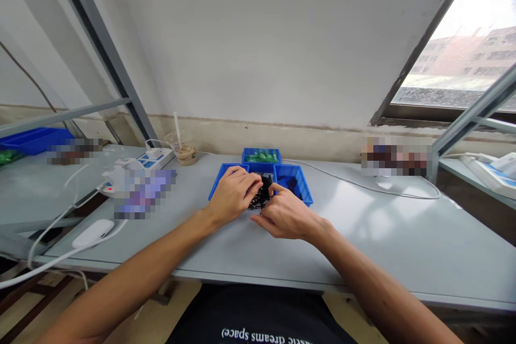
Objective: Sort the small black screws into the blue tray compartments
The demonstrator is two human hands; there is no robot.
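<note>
A heap of small black parts [265, 189] lies on the table between two blue bins, too small and cluttered to name by kind. My left hand [234, 192] reaches over the left blue bin [215, 185] to the heap's left side, fingers curled and thumb drawn in. From the right, my right hand [286, 214] comes to the near side of the heap with its fingers bent inward. Whatever the fingertips pinch is hidden or too small to make out. More dark parts sit in the right blue bin [307, 193], partly behind my right hand.
Behind the heap stands a blue bin [262, 150] with green pieces. A plastic cup with a straw [185, 155], a power strip [161, 159] and a white mouse-shaped object [93, 233] are on the left. A white cable [363, 189] crosses the table [403, 247] on the right.
</note>
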